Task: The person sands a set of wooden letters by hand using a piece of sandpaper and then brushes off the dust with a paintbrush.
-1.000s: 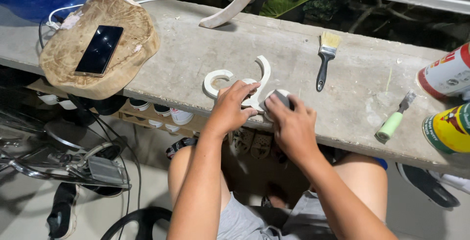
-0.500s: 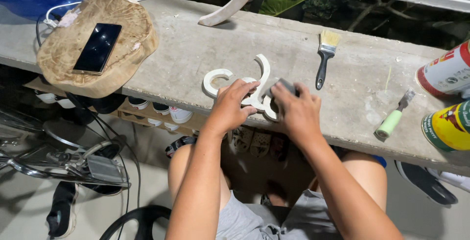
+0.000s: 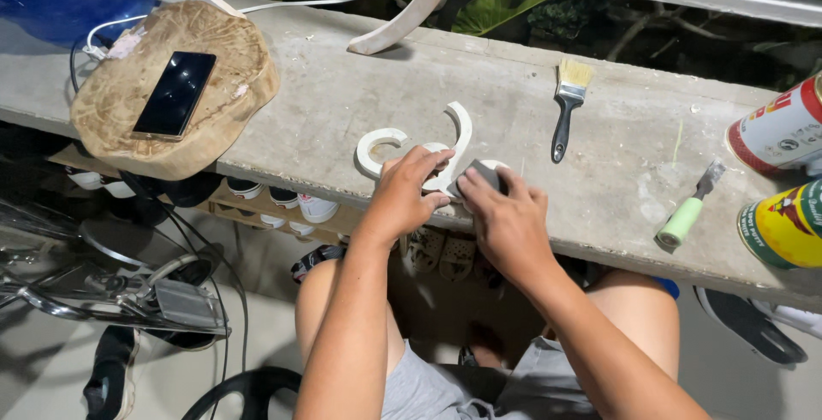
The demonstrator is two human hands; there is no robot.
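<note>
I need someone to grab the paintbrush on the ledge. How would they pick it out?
Start at the long concrete ledge. Right of the left hand and right hand, the paintbrush lies flat, alone. It has pale bristles and a black handle, unlike the green-handled tool nearer the cans.

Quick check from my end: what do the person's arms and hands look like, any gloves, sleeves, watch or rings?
Both arms are bare from the hands up to the frame edge: no sleeves in view. The left hand and the right hand wear no gloves, and no watch, band or ring shows on the wrists or visible fingers. The only clothing in view is grey shorts.
</note>
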